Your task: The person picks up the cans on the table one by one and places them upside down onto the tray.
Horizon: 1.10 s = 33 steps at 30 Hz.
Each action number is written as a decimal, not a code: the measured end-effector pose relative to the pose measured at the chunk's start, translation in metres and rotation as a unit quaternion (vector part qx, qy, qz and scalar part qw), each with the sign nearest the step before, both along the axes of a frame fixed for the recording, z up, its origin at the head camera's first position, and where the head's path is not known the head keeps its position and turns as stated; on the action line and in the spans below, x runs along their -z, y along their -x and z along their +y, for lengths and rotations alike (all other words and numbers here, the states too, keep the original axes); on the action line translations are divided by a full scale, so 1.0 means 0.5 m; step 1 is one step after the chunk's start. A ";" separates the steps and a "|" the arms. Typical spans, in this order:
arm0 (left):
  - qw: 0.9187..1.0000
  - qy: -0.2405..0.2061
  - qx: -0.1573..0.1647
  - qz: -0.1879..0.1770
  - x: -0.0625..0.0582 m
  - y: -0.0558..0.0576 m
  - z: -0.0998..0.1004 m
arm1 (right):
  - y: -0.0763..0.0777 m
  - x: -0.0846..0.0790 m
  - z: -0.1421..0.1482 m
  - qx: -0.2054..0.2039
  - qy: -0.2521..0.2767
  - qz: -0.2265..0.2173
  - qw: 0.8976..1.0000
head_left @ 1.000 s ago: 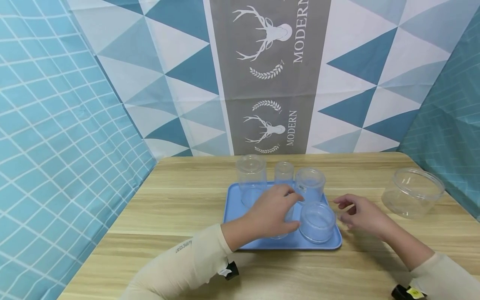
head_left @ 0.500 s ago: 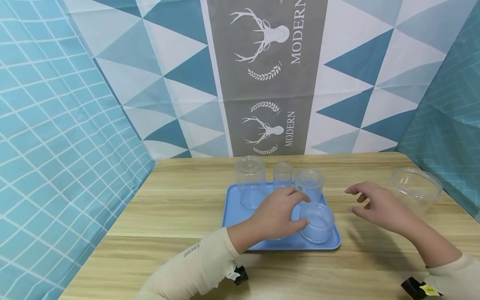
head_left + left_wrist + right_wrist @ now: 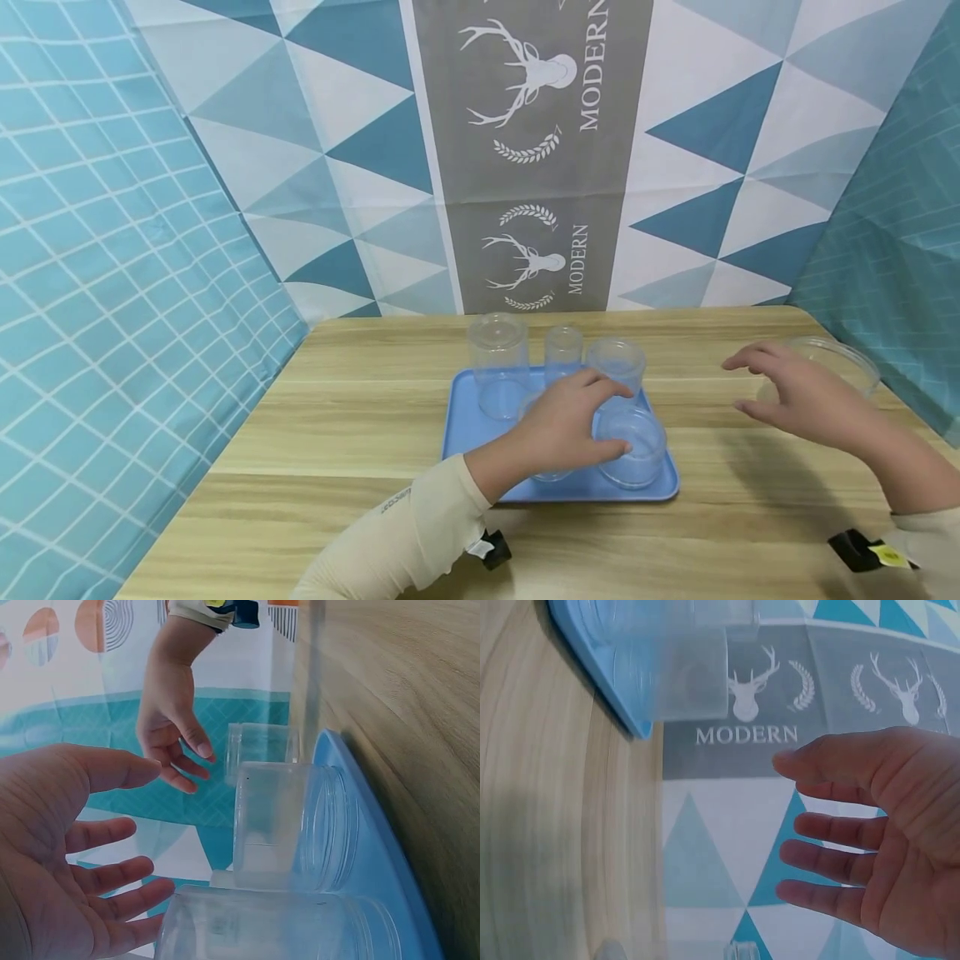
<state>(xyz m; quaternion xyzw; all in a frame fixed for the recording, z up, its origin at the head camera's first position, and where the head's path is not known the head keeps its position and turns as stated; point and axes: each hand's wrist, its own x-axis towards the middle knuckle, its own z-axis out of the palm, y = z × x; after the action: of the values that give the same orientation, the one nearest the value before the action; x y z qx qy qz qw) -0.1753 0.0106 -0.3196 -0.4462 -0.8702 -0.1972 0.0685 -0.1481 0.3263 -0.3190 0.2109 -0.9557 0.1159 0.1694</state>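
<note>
My left hand point(image 3: 566, 425) hovers over a blue tray point(image 3: 461, 425), fingers loosely bent and thumb apart, holding nothing. It is nearest a low, wide clear jar point(image 3: 637, 454) at the tray's front right. Another clear jar is mostly hidden behind this hand. In the left wrist view the palm point(image 3: 45, 847) faces clear jars point(image 3: 277, 825) standing on the tray. Off the tray's right side, my right hand point(image 3: 813, 396) hangs above the table with parted fingers and nothing in its grasp. Beyond it stands a larger clear round container point(image 3: 847, 358), partly covered by the hand.
Along the back of the tray stand a tall clear jar point(image 3: 498, 358), a narrow one point(image 3: 562, 350) and a medium one point(image 3: 617, 362). The wooden table point(image 3: 337, 417) meets a patterned cloth backdrop point(image 3: 360, 167) at the back, with teal cloth point(image 3: 892, 275) at the right.
My right hand has moved right and away from the tray, toward the large round container. The left hand has shifted slightly right over the tray. The jars stay in place.
</note>
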 end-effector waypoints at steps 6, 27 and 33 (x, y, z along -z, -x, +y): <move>1.000 0.002 -0.013 -0.020 0.000 0.002 0.008 | 0.005 -0.005 0.033 0.014 -0.015 -0.005 1.000; 0.998 0.006 -0.014 -0.062 0.013 -0.001 0.048 | 0.020 -0.027 0.096 0.045 -0.036 -0.052 0.997; 0.998 0.012 -0.006 -0.059 0.016 -0.003 0.070 | 0.022 -0.034 0.115 0.069 -0.055 -0.080 0.993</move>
<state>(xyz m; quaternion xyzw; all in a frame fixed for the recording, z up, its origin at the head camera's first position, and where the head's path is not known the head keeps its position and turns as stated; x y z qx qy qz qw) -0.1739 0.0456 -0.3277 -0.4296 -0.8775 -0.2128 0.0126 -0.1589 0.3839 -0.3022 0.1432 -0.9834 0.0677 0.0881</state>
